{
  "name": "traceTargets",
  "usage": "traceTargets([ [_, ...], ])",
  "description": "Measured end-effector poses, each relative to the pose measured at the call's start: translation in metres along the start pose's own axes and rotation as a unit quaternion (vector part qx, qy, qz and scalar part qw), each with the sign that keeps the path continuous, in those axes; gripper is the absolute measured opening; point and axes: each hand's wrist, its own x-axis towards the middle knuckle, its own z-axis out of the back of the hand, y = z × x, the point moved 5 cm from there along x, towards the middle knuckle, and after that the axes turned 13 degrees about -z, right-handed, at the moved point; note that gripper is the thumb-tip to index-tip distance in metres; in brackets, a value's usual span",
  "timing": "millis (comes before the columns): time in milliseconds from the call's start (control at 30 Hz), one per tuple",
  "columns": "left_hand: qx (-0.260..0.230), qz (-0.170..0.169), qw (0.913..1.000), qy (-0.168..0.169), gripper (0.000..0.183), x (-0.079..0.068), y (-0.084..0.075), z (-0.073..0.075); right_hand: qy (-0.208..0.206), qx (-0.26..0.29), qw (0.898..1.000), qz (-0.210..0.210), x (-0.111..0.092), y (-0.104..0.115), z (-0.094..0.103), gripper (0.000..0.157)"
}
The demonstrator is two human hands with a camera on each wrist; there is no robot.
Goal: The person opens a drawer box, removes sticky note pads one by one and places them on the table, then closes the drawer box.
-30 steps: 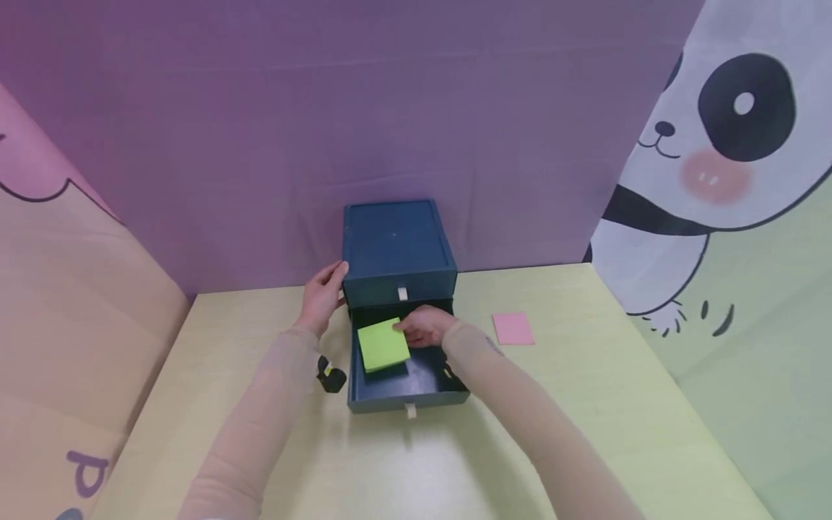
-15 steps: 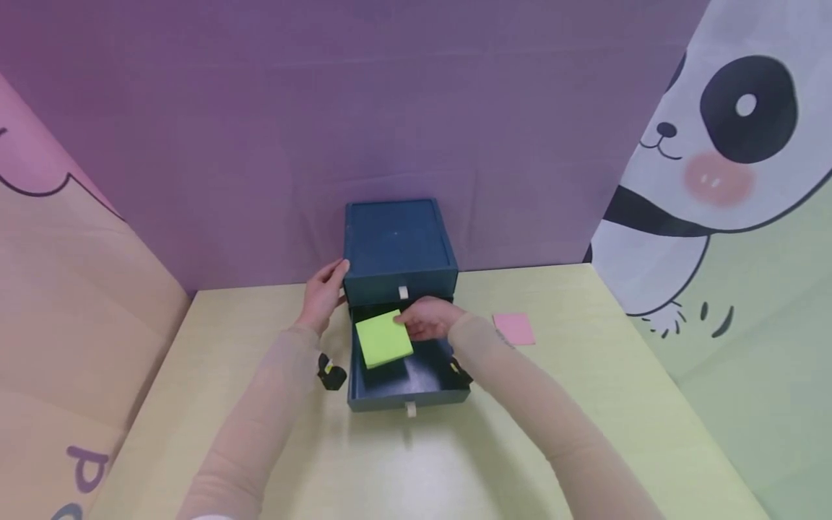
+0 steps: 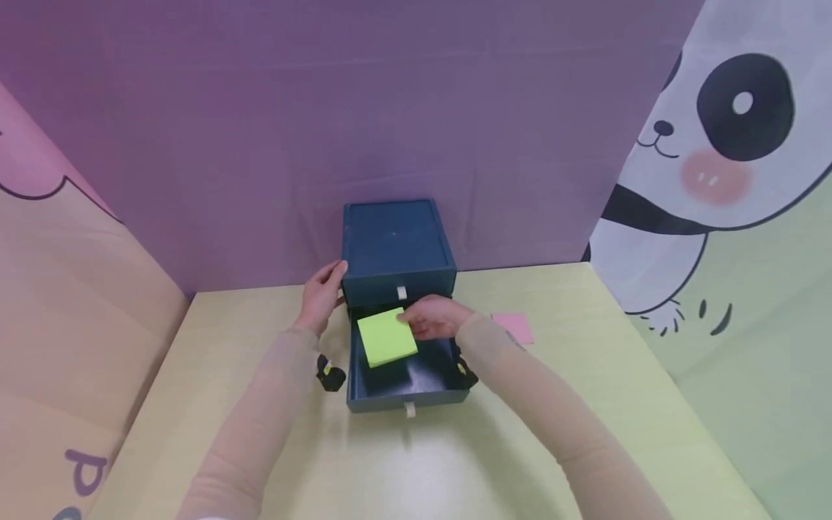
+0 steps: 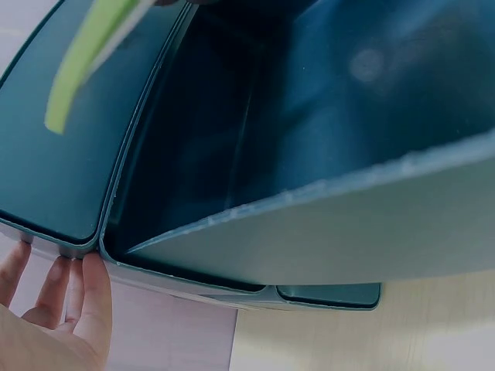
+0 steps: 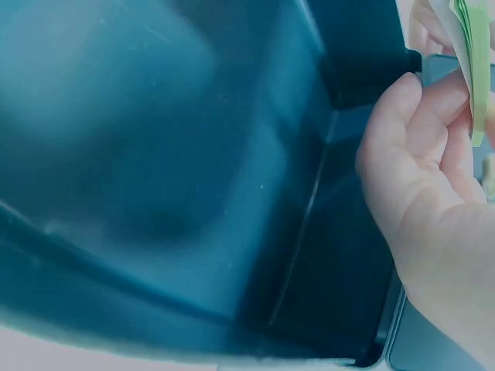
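Note:
In the head view, my right hand [image 3: 437, 318] pinches a lime-green sticky note pad [image 3: 388, 338] by its upper right corner, above the pulled-out lower drawer [image 3: 432, 379]. The right wrist view shows the pad's edge between thumb and fingers. My left hand [image 3: 318, 300] touches the left side of the dark blue two-drawer box [image 3: 398, 238]; in the left wrist view its fingertips [image 4: 94, 267] press straight against the casing. The upper drawer [image 3: 373, 292] is closed. From above, the open drawer's inside shows only bare dark plastic around the pad.
A pink sticky note pad [image 3: 520, 328] lies on the pale table [image 3: 585, 375] to the right, partly behind my right sleeve. Behind the box hangs a purple backdrop [image 3: 260, 180]. Black wrist cameras stick out under both forearms, the right one near the open drawer's right wall.
My right hand has risen slightly and shifted right, carrying the green sticky note pad up over the drawer. My left hand stays against the box.

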Motion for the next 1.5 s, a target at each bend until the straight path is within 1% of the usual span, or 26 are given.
traceTargets([
  [200,-0.005,-0.001,1.0000,0.000,0.058,0.001,0.001,0.000,0.029,0.042,0.998,0.022,-0.010,-0.002,0.011,0.014],
  [333,-0.014,-0.010,0.9998,-0.004,0.056,0.003,0.003,0.001,0.029,0.054,0.998,0.030,-0.016,-0.005,0.022,0.020],
  [467,-0.013,-0.014,0.9998,-0.003,0.056,0.004,0.004,0.002,0.019,0.061,0.998,0.025,-0.018,-0.012,0.032,0.028],
  [667,-0.010,-0.014,0.9998,0.003,0.057,0.002,0.004,0.002,0.010,0.060,0.998,0.017,-0.017,-0.020,0.041,0.028],
  [1033,-0.020,-0.013,0.9997,-0.001,0.056,0.004,0.003,0.001,0.018,0.053,0.998,0.034,-0.024,-0.024,0.051,0.033],
  [1167,-0.018,-0.012,0.9998,0.000,0.057,0.003,0.004,0.001,0.019,0.050,0.998,0.040,-0.026,-0.027,0.056,0.031],
  [1367,-0.016,-0.011,0.9998,-0.001,0.056,0.002,0.003,0.001,0.009,0.043,0.998,0.035,-0.027,-0.036,0.067,0.020],
  [1500,-0.017,-0.011,0.9998,-0.001,0.056,0.002,0.004,0.001,0.008,0.039,0.999,0.034,-0.028,-0.042,0.074,0.016],
])
